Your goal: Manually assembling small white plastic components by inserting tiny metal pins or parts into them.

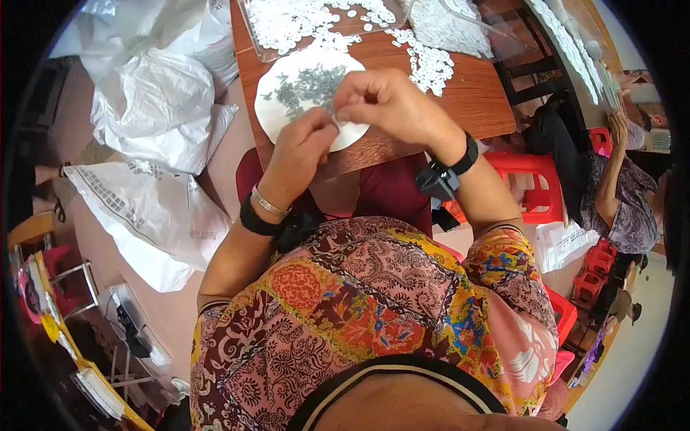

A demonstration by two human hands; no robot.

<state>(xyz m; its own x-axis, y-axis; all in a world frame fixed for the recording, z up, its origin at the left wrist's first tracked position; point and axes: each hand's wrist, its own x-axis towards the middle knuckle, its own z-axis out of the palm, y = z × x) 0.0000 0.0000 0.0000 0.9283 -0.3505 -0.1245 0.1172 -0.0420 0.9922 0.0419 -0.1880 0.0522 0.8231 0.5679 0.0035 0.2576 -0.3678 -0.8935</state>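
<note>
My left hand (pixel 300 152) and my right hand (pixel 392 104) meet over the front edge of a brown wooden table (pixel 474 100). Their fingertips pinch together on a tiny part, too small to make out. Just beyond them lies a round white plate (pixel 277 86) heaped with small grey metal pieces (pixel 309 82). Small white plastic rings (pixel 430 66) are scattered to the right of the plate. A black band sits on each wrist, and a thin bracelet on the left one.
A clear tray (pixel 287 25) of white rings stands at the table's far side. Large white sacks (pixel 154 108) lie on the floor at left. At right are red plastic stools (pixel 532 176) and another seated person (pixel 618 194).
</note>
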